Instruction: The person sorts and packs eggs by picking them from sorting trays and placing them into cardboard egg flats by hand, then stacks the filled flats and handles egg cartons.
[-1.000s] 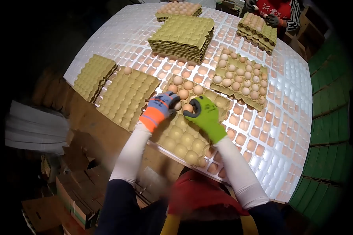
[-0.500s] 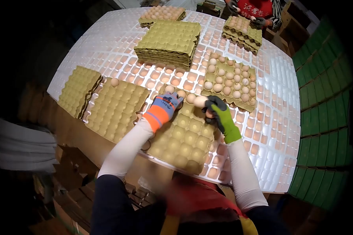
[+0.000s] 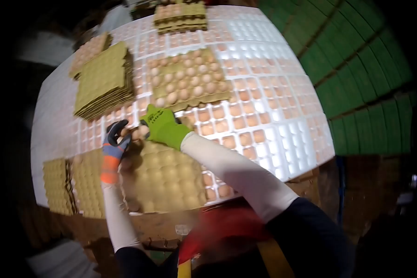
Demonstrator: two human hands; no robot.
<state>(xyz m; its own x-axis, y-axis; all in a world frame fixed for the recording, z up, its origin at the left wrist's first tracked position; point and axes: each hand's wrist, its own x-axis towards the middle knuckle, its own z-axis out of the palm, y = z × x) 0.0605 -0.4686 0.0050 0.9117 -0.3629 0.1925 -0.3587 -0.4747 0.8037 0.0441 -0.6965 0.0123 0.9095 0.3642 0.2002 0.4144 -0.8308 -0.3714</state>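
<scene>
My left hand (image 3: 116, 139), in a grey and orange glove with dark fingers, is curled around an egg (image 3: 124, 132) at the far left corner of a pulp egg tray (image 3: 169, 176). My right hand (image 3: 161, 126), in a green glove, is beside it above the tray's far edge. A pale egg (image 3: 142, 132) shows at its fingertips, which are mostly hidden behind the glove. Another egg (image 3: 135, 135) lies between the two hands. Most of the near tray's cups hold no eggs. Motion blurs the details around both hands.
Beyond my hands is a tray filled with eggs (image 3: 185, 78). A tall stack of trays (image 3: 102, 85) stands left of it. More trays (image 3: 58, 185) lie at the near left. White plastic cell trays (image 3: 282, 106) with eggs cover the table. Green crates (image 3: 356, 69) line the right.
My view has turned to the right, so the table appears shifted left. My right hand has moved left across the tray's far row, close to my left hand, which now curls around an egg.
</scene>
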